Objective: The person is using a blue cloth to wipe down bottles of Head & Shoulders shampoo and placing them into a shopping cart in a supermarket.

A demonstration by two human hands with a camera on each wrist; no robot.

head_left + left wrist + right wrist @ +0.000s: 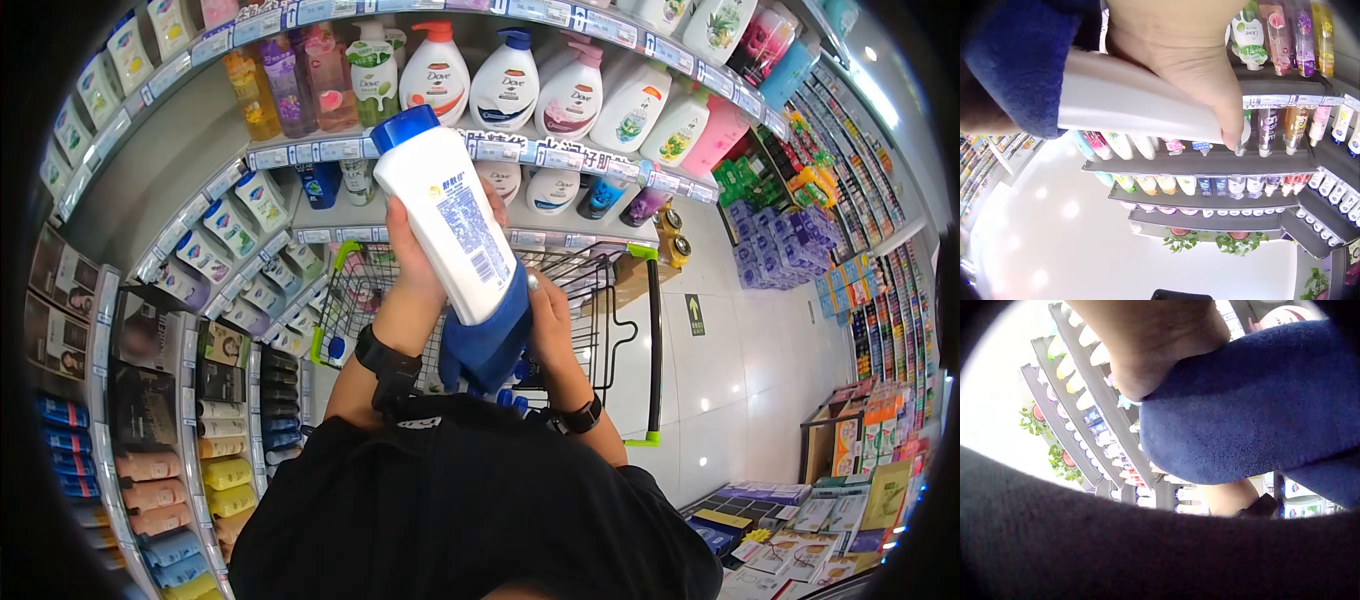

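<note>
A white bottle [455,225] with a blue cap [405,127] is held tilted in front of the person, its printed back label facing the camera. The left hand [412,250] grips it around the side; in the left wrist view the thumb of that hand [1179,56] lies along the white bottle [1141,103]. A dark blue cloth [490,345] wraps the bottle's lower end. The right hand [548,315] holds the cloth against the bottle from the right. In the right wrist view the cloth [1247,406] covers what lies under the right hand [1147,344].
A shopping cart [655,340] with green corners stands below the hands. Shelves [600,165] of pump bottles curve ahead and to the left. Tiled floor [720,390] lies to the right, with purple packs [775,240] stacked beyond and boxed goods [800,540] at the lower right.
</note>
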